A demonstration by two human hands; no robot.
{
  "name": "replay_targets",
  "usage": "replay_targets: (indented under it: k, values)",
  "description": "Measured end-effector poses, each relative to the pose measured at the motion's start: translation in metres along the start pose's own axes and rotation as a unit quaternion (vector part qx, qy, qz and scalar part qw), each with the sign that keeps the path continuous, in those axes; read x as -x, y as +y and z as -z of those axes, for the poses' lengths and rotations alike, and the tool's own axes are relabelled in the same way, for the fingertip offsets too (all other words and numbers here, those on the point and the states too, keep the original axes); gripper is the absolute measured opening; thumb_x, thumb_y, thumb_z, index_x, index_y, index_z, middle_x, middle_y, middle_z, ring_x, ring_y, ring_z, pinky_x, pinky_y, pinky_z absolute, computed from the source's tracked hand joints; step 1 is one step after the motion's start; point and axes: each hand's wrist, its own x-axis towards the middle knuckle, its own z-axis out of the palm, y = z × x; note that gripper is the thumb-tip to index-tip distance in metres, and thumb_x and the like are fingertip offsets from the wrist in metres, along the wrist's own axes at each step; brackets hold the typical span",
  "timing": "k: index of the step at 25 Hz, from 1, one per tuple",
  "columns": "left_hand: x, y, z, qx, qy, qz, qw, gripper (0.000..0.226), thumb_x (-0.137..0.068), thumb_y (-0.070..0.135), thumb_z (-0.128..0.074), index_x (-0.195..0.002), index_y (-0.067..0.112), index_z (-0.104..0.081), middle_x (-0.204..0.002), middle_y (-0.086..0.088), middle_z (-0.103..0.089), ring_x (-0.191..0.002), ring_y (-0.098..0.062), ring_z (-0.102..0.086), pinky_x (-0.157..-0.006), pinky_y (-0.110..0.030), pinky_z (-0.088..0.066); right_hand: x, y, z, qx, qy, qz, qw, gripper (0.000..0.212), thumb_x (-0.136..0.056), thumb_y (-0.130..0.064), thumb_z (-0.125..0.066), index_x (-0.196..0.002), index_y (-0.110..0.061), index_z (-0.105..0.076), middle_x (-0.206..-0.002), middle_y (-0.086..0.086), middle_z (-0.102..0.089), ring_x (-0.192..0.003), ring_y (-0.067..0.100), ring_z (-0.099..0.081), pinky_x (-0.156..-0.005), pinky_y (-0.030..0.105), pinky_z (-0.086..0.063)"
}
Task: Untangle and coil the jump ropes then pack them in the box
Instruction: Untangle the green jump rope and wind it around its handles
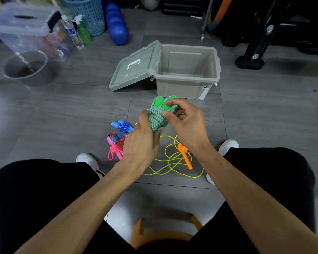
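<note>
I see green rope (157, 119) bundled, held over floor in front of box (188, 70). Left hand (142, 142) curls round coil; right hand (186, 120) pinches wrap near green handles (162, 103). Box open, nothing visible inside, lid (134, 67) leaning beside it. Blue rope (123, 126) and pink rope (116, 145) lie coiled on floor. Yellow rope (173, 160) loose, untangling left. I judge packing not begun.

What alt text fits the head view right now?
Both hands, left hand and right hand, grip a coiled green jump rope before an open grey box. A loose yellow rope lies on the floor below.
</note>
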Motion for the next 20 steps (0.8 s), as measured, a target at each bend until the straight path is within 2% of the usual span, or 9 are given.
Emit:
replay_targets:
  k: [3, 5, 7, 10, 12, 13, 15, 17, 20]
  values:
    - [-0.001, 0.002, 0.007, 0.104, 0.022, -0.024, 0.994, 0.065, -0.086, 0.014, -0.06, -0.134, 0.028, -0.018, -0.111, -0.016, -0.061, -0.083, -0.039, -0.062, -0.068, -0.045, -0.05, 0.004, -0.007, 0.002, -0.006, 0.04, 0.046, 0.998, 0.034, -0.078, -0.014, -0.074, -0.109, -0.02, -0.062, -0.085, -0.005, -0.066, -0.075, 0.007, -0.06, -0.075, 0.016, -0.049]
    - [-0.003, 0.005, 0.01, 0.137, -0.002, -0.032, 0.99, 0.073, -0.087, 0.012, -0.058, -0.141, 0.037, -0.015, -0.115, -0.011, -0.058, -0.09, -0.028, -0.059, -0.074, -0.039, -0.049, 0.004, -0.011, 0.006, -0.009, 0.05, 0.061, 0.997, 0.036, -0.077, -0.015, -0.075, -0.108, -0.02, -0.06, -0.085, -0.004, -0.068, -0.077, 0.005, -0.062, -0.079, 0.016, -0.05]
    - [-0.005, 0.009, 0.011, 0.204, -0.032, -0.025, 0.978, 0.064, -0.089, 0.02, -0.056, -0.141, 0.041, -0.025, -0.119, -0.003, -0.055, -0.096, -0.019, -0.054, -0.084, -0.037, -0.047, 0.004, -0.014, 0.008, -0.024, 0.046, 0.056, 0.997, 0.032, -0.076, -0.015, -0.077, -0.103, -0.019, -0.06, -0.082, -0.005, -0.068, -0.075, 0.005, -0.063, -0.079, 0.021, -0.052]
    - [-0.009, 0.014, 0.017, 0.39, -0.045, 0.064, 0.917, 0.025, -0.093, 0.036, -0.048, -0.114, 0.05, -0.045, -0.11, -0.003, -0.061, -0.096, -0.031, -0.063, -0.083, -0.054, -0.052, 0.005, -0.015, 0.009, -0.024, 0.043, 0.059, 0.997, 0.031, -0.073, -0.014, -0.079, -0.098, -0.018, -0.06, -0.081, -0.002, -0.067, -0.074, 0.007, -0.063, -0.078, 0.025, -0.053]
    - [-0.013, 0.018, 0.024, 0.423, -0.051, 0.112, 0.898, 0.012, -0.091, 0.041, -0.044, -0.097, 0.05, -0.049, -0.107, -0.015, -0.063, -0.095, -0.044, -0.062, -0.073, -0.063, -0.052, 0.007, -0.015, 0.009, -0.024, 0.041, 0.068, 0.997, 0.036, -0.071, -0.013, -0.081, -0.096, -0.017, -0.056, -0.08, 0.0, -0.068, -0.073, 0.006, -0.063, -0.076, 0.021, -0.052]
    - [-0.014, 0.019, 0.027, 0.429, -0.055, 0.13, 0.892, 0.009, -0.089, 0.041, -0.045, -0.092, 0.048, -0.05, -0.103, -0.018, -0.064, -0.093, -0.046, -0.063, -0.072, -0.066, -0.051, 0.008, -0.014, 0.008, -0.021, 0.037, 0.072, 0.996, 0.038, -0.07, -0.013, -0.081, -0.095, -0.018, -0.053, -0.079, 0.0, -0.067, -0.072, 0.006, -0.062, -0.075, 0.019, -0.051]
    - [-0.018, 0.019, 0.03, 0.441, -0.066, 0.16, 0.881, 0.009, -0.087, 0.034, -0.047, -0.088, 0.042, -0.051, -0.094, -0.016, -0.067, -0.089, -0.043, -0.067, -0.072, -0.063, -0.051, 0.01, -0.013, 0.008, -0.015, 0.035, 0.079, 0.996, 0.037, -0.07, -0.013, -0.082, -0.09, -0.019, -0.052, -0.078, -0.003, -0.066, -0.071, 0.006, -0.062, -0.072, 0.017, -0.051]
    - [-0.021, 0.016, 0.031, 0.466, -0.09, 0.173, 0.863, 0.015, -0.092, 0.023, -0.047, -0.092, 0.037, -0.053, -0.089, -0.014, -0.068, -0.086, -0.041, -0.068, -0.067, -0.058, -0.052, 0.012, -0.01, 0.008, -0.02, 0.05, 0.092, 0.994, 0.03, -0.071, -0.013, -0.082, -0.087, -0.017, -0.056, -0.077, -0.008, -0.063, -0.069, 0.006, -0.061, -0.07, 0.016, -0.051]
    - [-0.022, 0.011, 0.03, 0.479, -0.116, 0.175, 0.852, 0.019, -0.09, 0.017, -0.05, -0.088, 0.035, -0.056, -0.082, -0.011, -0.067, -0.079, -0.039, -0.067, -0.06, -0.038, -0.049, 0.015, -0.004, 0.002, -0.014, 0.092, 0.146, 0.985, 0.014, -0.074, -0.012, -0.079, -0.085, -0.01, -0.07, -0.076, -0.006, -0.065, -0.067, 0.005, -0.059, -0.068, 0.015, -0.049]
